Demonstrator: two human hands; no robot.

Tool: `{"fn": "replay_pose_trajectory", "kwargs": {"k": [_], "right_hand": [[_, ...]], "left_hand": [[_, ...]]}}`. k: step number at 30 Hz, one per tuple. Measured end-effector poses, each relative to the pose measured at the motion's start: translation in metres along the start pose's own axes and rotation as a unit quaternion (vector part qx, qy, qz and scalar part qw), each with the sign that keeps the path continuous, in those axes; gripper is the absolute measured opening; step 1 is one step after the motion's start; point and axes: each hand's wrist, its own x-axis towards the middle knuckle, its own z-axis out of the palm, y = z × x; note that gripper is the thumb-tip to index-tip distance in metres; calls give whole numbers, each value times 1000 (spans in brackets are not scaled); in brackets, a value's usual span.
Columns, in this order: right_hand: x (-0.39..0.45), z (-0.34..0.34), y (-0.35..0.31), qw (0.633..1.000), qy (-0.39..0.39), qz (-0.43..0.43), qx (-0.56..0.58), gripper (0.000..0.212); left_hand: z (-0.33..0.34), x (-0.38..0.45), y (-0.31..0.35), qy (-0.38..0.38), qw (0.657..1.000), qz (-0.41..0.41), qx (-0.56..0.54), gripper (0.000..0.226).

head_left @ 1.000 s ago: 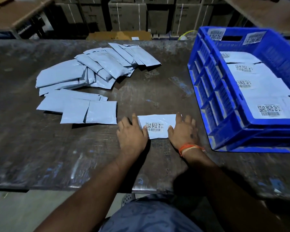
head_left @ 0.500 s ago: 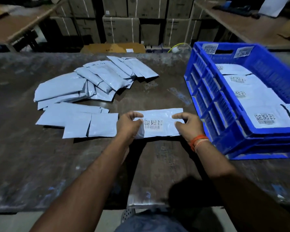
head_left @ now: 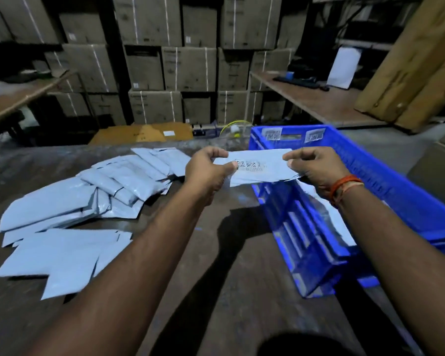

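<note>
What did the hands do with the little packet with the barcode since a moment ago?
The labelled packet lay flat on the table under both hands. The left hand and the right hand then pinched its ends and lifted it up and to the right, towards the blue crate. The pile of grey packets and the crate stayed where they were.

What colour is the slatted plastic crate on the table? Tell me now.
Bright blue slatted plastic crate, clearest in the head view.

Dim warehouse light from above, dark arm shadows on the bench [head_left: 231, 253], motion blur throughout, wide-angle bending at edges, barcode smeared
</note>
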Motion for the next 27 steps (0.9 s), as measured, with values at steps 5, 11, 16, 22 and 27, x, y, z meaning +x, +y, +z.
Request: {"fn": "replay_pose_trajectory", "kwargs": {"k": [5,11,16,22,27], "right_hand": [[63,-81,19,999,47,8,-1,16],[138,-149,62,992,110,1,-57,8],[175,-157,97,992,87,45,-84,16],[216,-139,121,985,40,51,-160,27],[239,-122,144,971,-2,69,-227,28]], "left_hand": [[100,32,36,13,1000,22,11,24],[201,78,38,17,996,-14,83,18],[244,105,26,73,975,-55,201,28],[274,141,9,64,934,-60,346,25],[285,165,-14,3,876,-92,474,38]]}}
